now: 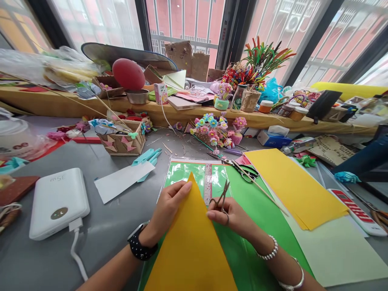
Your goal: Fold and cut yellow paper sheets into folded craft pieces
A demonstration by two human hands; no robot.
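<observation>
**Yellow paper steadied, scissors in hand**

The yellow paper (pixel 190 246) lies point-away at the near edge of the table (pixel 106 226), on a green sheet (pixel 257 206). The left hand (pixel 169 206) is closed on its left edge near the tip, pinching it flat so it cannot slide. The right hand (pixel 233 216) grips small scissors (pixel 221 198), blades raised beside the tip; whether they touch the paper is unclear. Larger scissors (pixel 242 167) lie beyond, clear of both hands.
</observation>
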